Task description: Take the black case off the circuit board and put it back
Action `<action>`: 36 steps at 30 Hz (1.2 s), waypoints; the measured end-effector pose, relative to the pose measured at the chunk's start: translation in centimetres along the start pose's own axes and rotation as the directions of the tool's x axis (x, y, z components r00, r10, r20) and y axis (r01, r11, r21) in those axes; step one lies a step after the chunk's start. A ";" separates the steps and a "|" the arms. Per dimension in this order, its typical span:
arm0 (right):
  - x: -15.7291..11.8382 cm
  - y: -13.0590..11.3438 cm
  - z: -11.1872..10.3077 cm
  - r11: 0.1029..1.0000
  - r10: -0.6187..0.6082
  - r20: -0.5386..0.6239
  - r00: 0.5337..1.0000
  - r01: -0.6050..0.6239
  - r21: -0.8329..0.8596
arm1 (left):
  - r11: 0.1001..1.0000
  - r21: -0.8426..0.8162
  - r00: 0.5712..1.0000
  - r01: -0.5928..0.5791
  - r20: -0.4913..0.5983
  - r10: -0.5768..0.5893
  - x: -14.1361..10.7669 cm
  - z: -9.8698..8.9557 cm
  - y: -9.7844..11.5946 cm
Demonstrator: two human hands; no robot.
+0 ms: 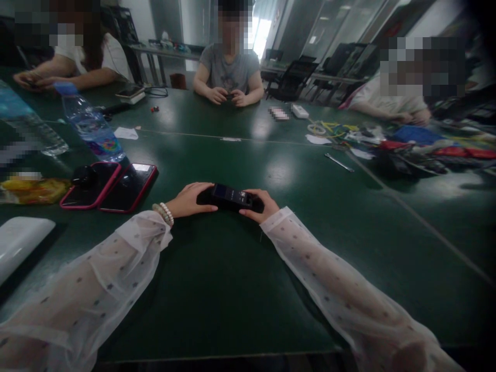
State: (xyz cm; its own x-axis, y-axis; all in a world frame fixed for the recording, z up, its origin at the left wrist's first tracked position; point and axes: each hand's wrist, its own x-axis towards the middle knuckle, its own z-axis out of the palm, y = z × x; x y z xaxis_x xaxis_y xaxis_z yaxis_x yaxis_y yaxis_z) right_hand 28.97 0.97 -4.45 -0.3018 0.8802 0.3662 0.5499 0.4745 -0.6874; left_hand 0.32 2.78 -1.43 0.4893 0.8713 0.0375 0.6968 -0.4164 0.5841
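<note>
A black device (231, 196) with a small dark screen and some light markings lies level at the middle of the view, close to the green table top. My left hand (191, 200) grips its left end, thumb along the near side and fingers behind. Around the right end my right hand (260, 205) is closed in the same way. The fingertips behind the device are partly hidden. Beaded bracelets circle my left wrist, and sheer dotted sleeves cover both arms.
On the green table (217, 289), two red-cased phones (129, 187), a water bottle (93, 129) and a yellow packet (33, 190) stand or lie left. A wrench (339, 162) and tangled cables (333, 129) lie right. Three people sit across.
</note>
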 end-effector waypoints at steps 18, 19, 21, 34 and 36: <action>2.0 6.0 -4.9 0.912 0.076 -0.494 0.866 -0.260 -0.316 | 0.996 -0.002 0.995 -0.094 0.013 0.094 0.1 0.0 -0.6; 2.0 6.3 -4.8 0.907 0.096 -0.481 0.872 -0.275 -0.318 | 0.996 -0.003 0.995 -0.094 0.014 0.095 0.1 -0.1 -0.6; 2.0 6.5 -4.6 0.903 0.112 -0.463 0.879 -0.285 -0.322 | 0.996 -0.003 0.996 -0.093 0.013 0.093 0.1 -0.1 -0.5; 2.0 6.9 -4.1 0.868 0.166 -0.311 0.936 -0.289 -0.405 | 0.997 0.018 0.997 -0.077 0.019 0.077 0.1 -0.1 -0.3; 2.0 7.1 -4.1 0.871 0.184 -0.298 0.937 -0.296 -0.392 | 0.996 0.016 0.996 -0.084 0.018 0.083 0.1 -0.1 -0.3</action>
State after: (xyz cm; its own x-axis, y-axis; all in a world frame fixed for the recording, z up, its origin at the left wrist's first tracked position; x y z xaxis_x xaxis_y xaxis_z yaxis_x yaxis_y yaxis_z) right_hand 35.47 6.08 -5.98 0.0502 0.9136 0.4034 0.8738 0.1555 -0.4608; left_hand 0.11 3.00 -1.50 0.5548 0.8289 0.0718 0.6617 -0.4918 0.5660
